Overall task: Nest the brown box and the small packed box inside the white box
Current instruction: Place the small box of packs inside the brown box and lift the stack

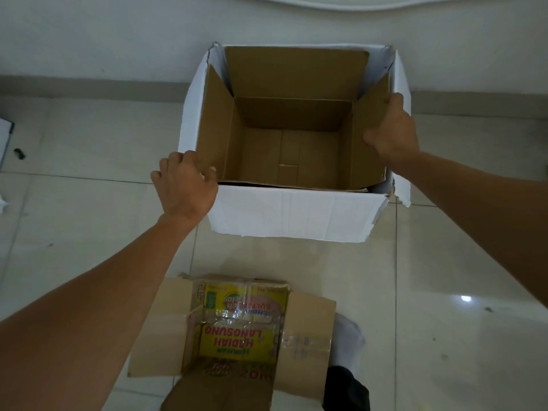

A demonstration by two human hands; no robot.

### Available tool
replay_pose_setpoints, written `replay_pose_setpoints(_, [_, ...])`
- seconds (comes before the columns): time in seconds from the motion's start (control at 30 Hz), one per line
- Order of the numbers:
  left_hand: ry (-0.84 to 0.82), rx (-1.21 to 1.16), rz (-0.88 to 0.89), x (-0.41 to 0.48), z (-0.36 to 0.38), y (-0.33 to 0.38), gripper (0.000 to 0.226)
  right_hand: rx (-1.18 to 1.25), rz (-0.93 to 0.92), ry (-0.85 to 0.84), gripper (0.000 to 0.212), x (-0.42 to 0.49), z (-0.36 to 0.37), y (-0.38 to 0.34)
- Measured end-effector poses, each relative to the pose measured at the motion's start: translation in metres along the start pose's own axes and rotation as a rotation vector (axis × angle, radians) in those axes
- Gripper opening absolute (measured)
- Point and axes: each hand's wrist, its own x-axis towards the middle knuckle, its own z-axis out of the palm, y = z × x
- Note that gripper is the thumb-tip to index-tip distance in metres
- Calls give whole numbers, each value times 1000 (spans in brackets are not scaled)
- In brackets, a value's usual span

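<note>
A white box point(296, 215) stands open on the tiled floor, its front flap folded down outside. Inside it sits the brown box point(296, 72), open and empty, with its flaps standing up along the white walls. My left hand point(184, 185) grips the brown box's near-left corner where the left flap ends. Over on the other side, my right hand point(391, 132) holds the upright right flap, fingers curled over its edge. The small packed box point(308, 318) rests on the floor nearer to me, flaps spread, filled with yellow printed packets point(237, 342).
A wall runs just behind the white box. A foot in a white sock point(347, 336) is beside the small box's right flap. A small dark object point(19, 153) and a white item point(4, 137) lie at the far left on the floor.
</note>
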Motion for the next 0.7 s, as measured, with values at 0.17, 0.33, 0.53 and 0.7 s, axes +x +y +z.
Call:
replay_pose_setpoints(0.17, [29, -76, 8, -45, -17, -10, 28, -6, -143, 66, 50, -59, -1, -12])
replay_pose_setpoints(0.33, [-42, -131, -46, -106, -29, -41, 35, -19, -145, 78, 45, -159, 17, -11])
replay_pose_setpoints(0.53, [-145, -185, -99, -188, -36, -101, 35, 3, -47, -20, 42, -278, 56, 14])
replay_pose_setpoints(0.7, [-247, -137, -115, -246, -20, -162, 35, -41, 44, -95, 42, -351, 101, 46])
